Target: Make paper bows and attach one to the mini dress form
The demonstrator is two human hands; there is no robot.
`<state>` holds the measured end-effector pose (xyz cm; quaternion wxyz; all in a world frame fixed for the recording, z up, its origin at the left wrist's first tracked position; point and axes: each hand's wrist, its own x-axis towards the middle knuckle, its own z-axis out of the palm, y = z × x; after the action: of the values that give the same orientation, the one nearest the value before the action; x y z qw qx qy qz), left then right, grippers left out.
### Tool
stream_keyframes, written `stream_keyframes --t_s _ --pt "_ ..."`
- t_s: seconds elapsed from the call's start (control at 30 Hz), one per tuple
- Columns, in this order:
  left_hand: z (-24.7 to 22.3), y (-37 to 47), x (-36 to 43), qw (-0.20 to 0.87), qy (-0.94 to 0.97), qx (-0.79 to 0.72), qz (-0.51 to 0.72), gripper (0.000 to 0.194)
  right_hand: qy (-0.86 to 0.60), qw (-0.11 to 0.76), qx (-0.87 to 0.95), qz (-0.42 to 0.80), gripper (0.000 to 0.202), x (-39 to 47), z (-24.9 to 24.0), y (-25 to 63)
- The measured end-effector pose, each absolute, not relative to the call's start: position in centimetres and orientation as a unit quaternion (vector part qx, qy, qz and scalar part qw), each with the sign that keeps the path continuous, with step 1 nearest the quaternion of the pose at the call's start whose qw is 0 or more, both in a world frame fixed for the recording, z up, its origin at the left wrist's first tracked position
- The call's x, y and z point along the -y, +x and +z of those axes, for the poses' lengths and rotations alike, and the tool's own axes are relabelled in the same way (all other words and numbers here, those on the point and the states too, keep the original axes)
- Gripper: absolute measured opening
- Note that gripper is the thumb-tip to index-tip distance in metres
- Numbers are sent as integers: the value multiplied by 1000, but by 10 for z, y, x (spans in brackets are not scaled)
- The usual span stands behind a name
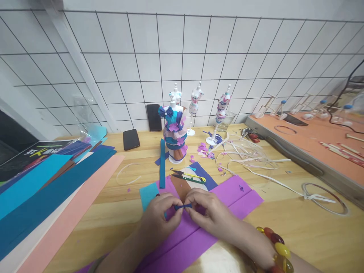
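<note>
Between my two hands is a small twisted piece of dark blue paper, pinched at both ends. My left hand grips its left end with thumb and forefinger, and my right hand grips the right end the same way. Below them lies a long purple paper strip with creases along it. Yellow-and-green thread snips rest just beyond my fingers on brown, white and blue paper pieces. Further back stands a small mannequin dressed in layered coloured paper, with a dark blue bow at its shoulder.
Coloured paper strips lie at the left. Two phones are near the tiled wall. Behind stand more small mannequins. Paper scraps and tangled white ribbon spread to the right, beside an orange-topped table.
</note>
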<state>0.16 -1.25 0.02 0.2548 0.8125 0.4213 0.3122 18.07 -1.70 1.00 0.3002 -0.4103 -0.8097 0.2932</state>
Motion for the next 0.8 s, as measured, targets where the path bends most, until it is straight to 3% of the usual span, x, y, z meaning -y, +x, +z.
stream_keyframes --t_s 0.8 --pt "6 -1 6 256 798 -448 312 9 -404 307 822 260 16 18 22 182"
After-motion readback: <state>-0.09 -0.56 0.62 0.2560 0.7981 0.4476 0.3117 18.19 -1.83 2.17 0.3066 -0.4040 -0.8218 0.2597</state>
